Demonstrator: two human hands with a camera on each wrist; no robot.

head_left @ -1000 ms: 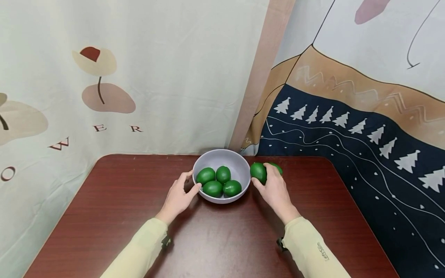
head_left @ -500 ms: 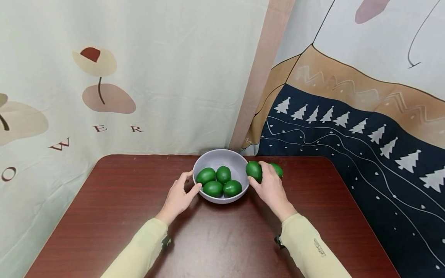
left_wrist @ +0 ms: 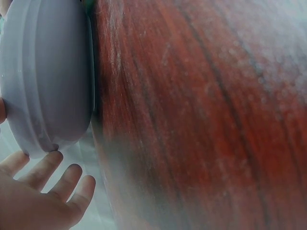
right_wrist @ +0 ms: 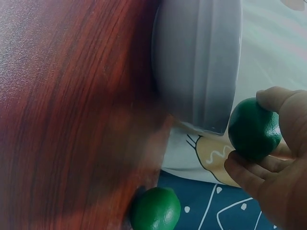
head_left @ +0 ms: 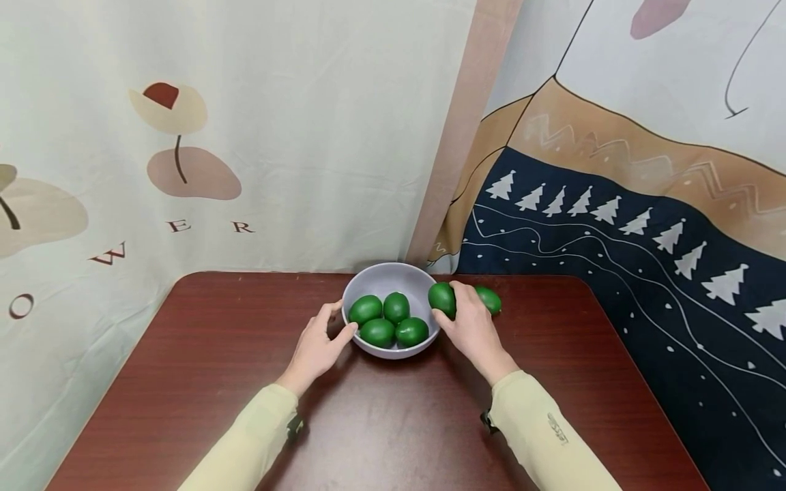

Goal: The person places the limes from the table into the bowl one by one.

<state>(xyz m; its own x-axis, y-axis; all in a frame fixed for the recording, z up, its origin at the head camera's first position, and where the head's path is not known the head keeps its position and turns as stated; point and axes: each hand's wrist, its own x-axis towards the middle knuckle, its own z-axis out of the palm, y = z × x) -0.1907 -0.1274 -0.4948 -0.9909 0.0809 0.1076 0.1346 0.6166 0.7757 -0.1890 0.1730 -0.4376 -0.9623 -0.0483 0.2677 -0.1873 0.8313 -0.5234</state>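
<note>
Printed cloth (head_left: 319, 136) is hung behind the table (head_left: 393, 423), on which the grey bowl (head_left: 420, 290) is set. The left hand (head_left: 314, 351) is spread wide against the bowl's side; by the right hand (head_left: 474, 332) a green fruit (head_left: 441, 300) is pinched at the opposite rim. Four more fruits (head_left: 379, 333) are contained in the bowl, and a last fruit (head_left: 489, 300) is partly hidden beyond the right hand. Apparently the bowl is being filled; next, the pinched fruit should be carried inward over the rim and released.
</note>
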